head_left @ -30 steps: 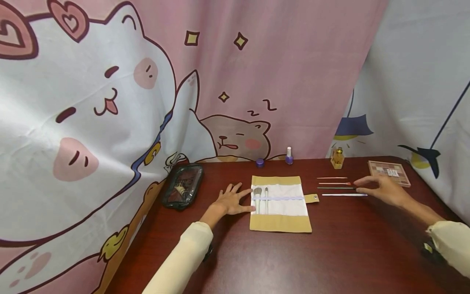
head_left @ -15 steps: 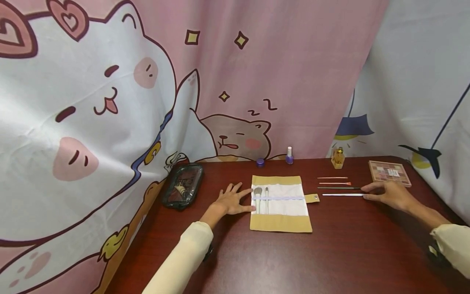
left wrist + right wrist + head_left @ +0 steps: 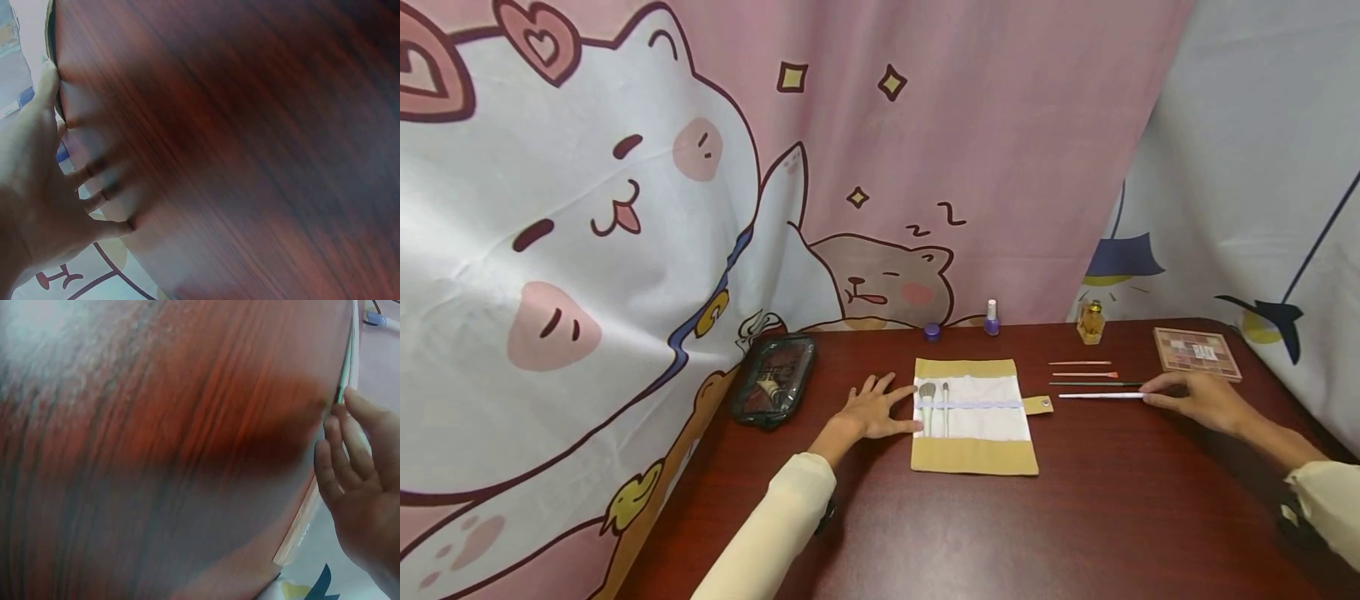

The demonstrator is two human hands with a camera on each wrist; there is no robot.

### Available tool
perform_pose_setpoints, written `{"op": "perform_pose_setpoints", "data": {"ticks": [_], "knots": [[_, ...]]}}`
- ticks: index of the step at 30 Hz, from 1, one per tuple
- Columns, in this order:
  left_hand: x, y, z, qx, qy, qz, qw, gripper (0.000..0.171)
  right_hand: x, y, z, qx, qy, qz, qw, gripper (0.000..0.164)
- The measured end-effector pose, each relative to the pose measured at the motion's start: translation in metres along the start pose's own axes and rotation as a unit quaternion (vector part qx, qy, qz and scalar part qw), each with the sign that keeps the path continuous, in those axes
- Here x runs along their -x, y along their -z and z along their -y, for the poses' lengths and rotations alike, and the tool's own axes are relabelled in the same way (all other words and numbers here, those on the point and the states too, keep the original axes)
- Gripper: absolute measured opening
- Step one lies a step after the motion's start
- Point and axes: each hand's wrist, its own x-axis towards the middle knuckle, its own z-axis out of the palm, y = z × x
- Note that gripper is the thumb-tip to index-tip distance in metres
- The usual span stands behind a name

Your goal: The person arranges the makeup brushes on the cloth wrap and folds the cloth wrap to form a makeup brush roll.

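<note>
A tan and white brush roll [image 3: 988, 421] lies unfolded on the table, with two makeup brushes [image 3: 927, 408] under its lilac band. My left hand [image 3: 872, 412] rests with spread fingers at the roll's left edge, its thumb and index fingertip touching the cloth. Toward the right, my right hand [image 3: 1202, 402] pinches the right end of a slim white-handled brush [image 3: 1097, 396] between thumb and fingers; that end is hidden. Just behind it lie a dark green-handled brush [image 3: 1090, 383], a pinkish brush [image 3: 1082, 374] with a coral tip and another thin pinkish stick [image 3: 1078, 362].
A black clear-topped pouch [image 3: 773, 382] lies at the left. Along the back stand a small purple jar [image 3: 932, 332], a purple nail polish bottle [image 3: 992, 321] and a golden perfume bottle [image 3: 1091, 325]. Behind the right hand lies an eyeshadow palette [image 3: 1197, 354]. Printed curtains border the table.
My right hand has shifted from the green-handled brush's end toward the white-handled brush and taken hold of its right end, which now sits slightly raised. The left hand stays in place.
</note>
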Motion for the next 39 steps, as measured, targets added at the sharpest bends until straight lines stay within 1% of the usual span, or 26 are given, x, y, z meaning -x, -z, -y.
{"op": "perform_pose_setpoints", "data": {"ticks": [4,9,12,14,17,20,21,24,27,30,32,34,36,39], "knots": [[-0.001,-0.001,0.000,-0.005,0.002,0.004,1.0000,0.086,0.001,0.008,0.001,-0.029,-0.020,0.009,0.999,0.013],[-0.001,-0.002,0.001,-0.009,0.002,0.004,0.9999,0.086,-0.001,0.018,0.005,-0.043,-0.042,-0.009,0.998,0.017],[-0.001,-0.001,0.001,-0.009,0.002,0.004,0.9999,0.086,-0.002,0.024,0.010,-0.075,-0.050,-0.015,0.996,0.020],[0.000,0.000,0.001,-0.009,0.002,0.004,0.9999,0.086,-0.004,0.026,0.016,-0.105,-0.039,-0.020,0.994,0.022],[0.000,0.000,0.001,-0.007,0.002,0.003,1.0000,0.086,-0.009,0.027,0.025,-0.158,-0.022,-0.036,0.987,0.024],[0.000,0.000,0.000,-0.004,0.001,-0.001,1.0000,0.086,-0.016,0.026,0.034,-0.190,0.006,-0.068,0.979,0.029],[0.000,0.000,0.000,-0.004,0.001,-0.001,1.0000,0.086,-0.018,0.025,0.037,-0.207,0.008,-0.073,0.975,0.031],[0.000,0.000,0.000,-0.005,0.001,-0.001,1.0000,0.086,-0.024,0.023,0.044,-0.247,0.009,-0.069,0.967,0.036],[0.000,0.000,0.000,-0.003,0.000,-0.001,1.0000,0.086,-0.030,0.021,0.052,-0.295,0.005,-0.049,0.954,0.038],[0.001,-0.001,0.000,0.001,-0.002,-0.003,1.0000,0.086,-0.039,0.019,0.063,-0.318,0.012,-0.045,0.947,0.037],[0.001,-0.002,0.000,0.002,-0.002,-0.004,1.0000,0.086,-0.045,0.018,0.072,-0.319,0.008,-0.043,0.947,0.037],[0.001,-0.002,0.000,0.003,-0.003,-0.003,1.0000,0.086,-0.050,0.017,0.080,-0.313,0.001,-0.043,0.949,0.038],[0.001,-0.002,0.000,0.005,-0.004,-0.003,1.0000,0.085,-0.057,0.015,0.088,-0.298,-0.001,-0.046,0.954,0.038],[0.001,-0.001,0.001,0.002,-0.004,-0.002,1.0000,0.085,-0.066,0.012,0.100,-0.271,0.006,-0.044,0.962,0.040]]}}
